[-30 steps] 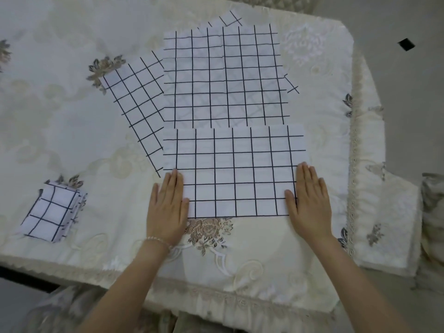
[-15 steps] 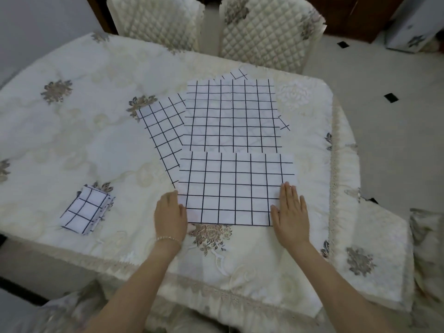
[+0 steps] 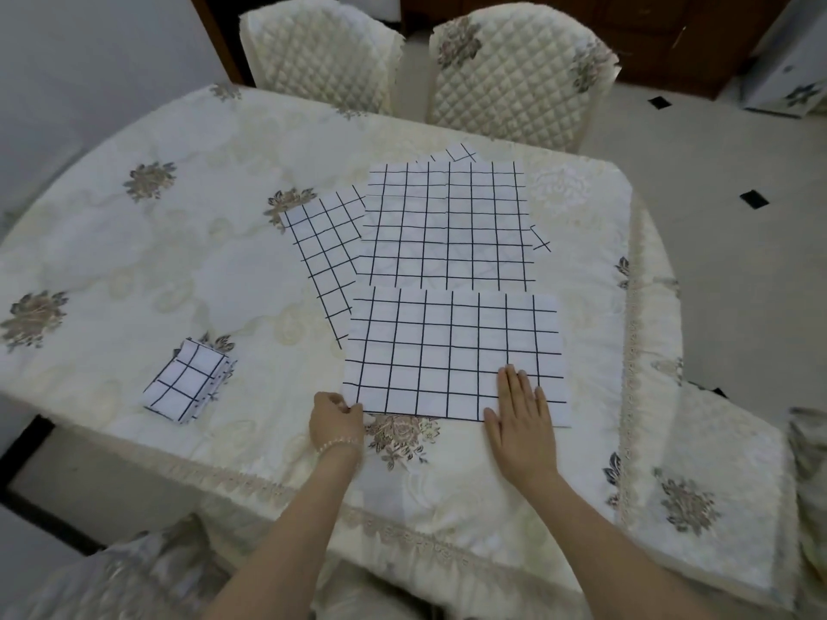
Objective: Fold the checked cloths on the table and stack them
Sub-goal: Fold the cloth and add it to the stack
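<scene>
A half-folded white cloth with a black grid [image 3: 452,355] lies near the table's front edge. My left hand [image 3: 336,418] pinches its near left corner with curled fingers. My right hand [image 3: 521,413] lies flat, pressing the cloth near its near right corner. Behind it lie flat unfolded checked cloths [image 3: 447,226], overlapping, one of them [image 3: 324,257] turned at an angle to the left. A small folded checked cloth [image 3: 185,380] sits at the front left of the table.
The table wears a cream embroidered tablecloth [image 3: 179,243] with a lace hem. Two quilted chairs [image 3: 322,51] [image 3: 514,69] stand at the far side. A padded seat [image 3: 702,490] is close on the right, another at the bottom left.
The view pulled back and tilted up. My left hand went from flat on the cloth to pinching its near left corner. My right hand slid inward along the near edge.
</scene>
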Motion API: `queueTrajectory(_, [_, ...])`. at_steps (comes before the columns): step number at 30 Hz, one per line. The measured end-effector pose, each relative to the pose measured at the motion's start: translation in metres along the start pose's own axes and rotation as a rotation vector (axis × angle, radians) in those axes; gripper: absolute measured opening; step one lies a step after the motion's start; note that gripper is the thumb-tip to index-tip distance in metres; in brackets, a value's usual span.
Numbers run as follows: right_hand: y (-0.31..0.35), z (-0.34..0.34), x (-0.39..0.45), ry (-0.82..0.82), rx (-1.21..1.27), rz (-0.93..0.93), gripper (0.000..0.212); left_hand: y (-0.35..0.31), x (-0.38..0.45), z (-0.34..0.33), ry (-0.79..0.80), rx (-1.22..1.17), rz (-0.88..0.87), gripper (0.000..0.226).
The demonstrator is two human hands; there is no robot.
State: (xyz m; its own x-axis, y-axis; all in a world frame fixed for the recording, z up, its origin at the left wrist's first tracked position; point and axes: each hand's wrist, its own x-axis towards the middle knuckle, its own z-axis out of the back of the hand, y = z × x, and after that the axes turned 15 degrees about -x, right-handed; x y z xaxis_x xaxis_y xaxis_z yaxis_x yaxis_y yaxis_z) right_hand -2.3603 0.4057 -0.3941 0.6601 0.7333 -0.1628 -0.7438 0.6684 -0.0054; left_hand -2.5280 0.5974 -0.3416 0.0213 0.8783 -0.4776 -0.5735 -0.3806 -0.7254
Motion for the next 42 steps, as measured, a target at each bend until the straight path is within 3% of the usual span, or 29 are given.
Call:
queueTrajectory(4, [-0.001,-0.002,0.0,0.007,0.006,0.002,0.065,-0.004,0.006,0.002,0.038,-0.111,0.174,0.03])
queueTrajectory(7, [-0.002,-0.003,0.0,-0.003,0.018,0.013,0.066,-0.014,0.0,0.004,0.035,-0.248,0.156,0.022])
queueTrajectory(10, [-0.001,-0.004,0.001,-0.003,0.022,0.021,0.068,-0.029,-0.019,-0.001,0.027,-0.338,0.016,0.011])
queueTrajectory(15, [-0.005,0.0,0.004,0.022,0.097,0.057,0.082,-0.058,-0.055,-0.014,0.08,-0.288,-0.395,0.016])
queueTrajectory(17, [-0.006,0.013,0.005,0.038,0.27,0.033,0.073,-0.068,-0.067,-0.023,0.149,-0.262,-0.515,0.02])
queueTrajectory(22, [-0.004,0.071,0.003,0.018,1.095,-0.24,0.044,-0.078,-0.095,-0.054,0.366,-0.142,-0.796,0.027])
queueTrajectory(25, [-0.017,0.096,0.013,-0.022,1.442,-0.426,0.02,-0.076,-0.107,-0.075,0.514,-0.043,-0.886,0.025])
queueTrajectory(27, [-0.032,0.108,0.019,-0.01,1.598,-0.539,0.018,-0.07,-0.111,-0.088,0.582,0.028,-0.918,0.025])
queueTrajectory(30, [-0.051,0.106,0.023,0.066,1.539,-0.614,0.031,-0.059,-0.108,-0.102,0.737,0.114,-0.91,0.037])
queueTrajectory(33, [-0.065,0.084,0.029,0.08,1.179,-0.59,0.028,-0.052,-0.092,-0.105,0.783,0.162,-0.878,0.036])
queueTrajectory(38, [-0.074,0.061,0.037,0.021,0.881,-0.629,0.008,-0.055,-0.05,-0.107,0.493,0.074,-0.537,0.015])
queueTrajectory(42, [-0.072,0.051,0.035,-0.015,0.841,-0.626,0.007,-0.057,-0.028,-0.111,0.411,0.125,-0.34,0.012])
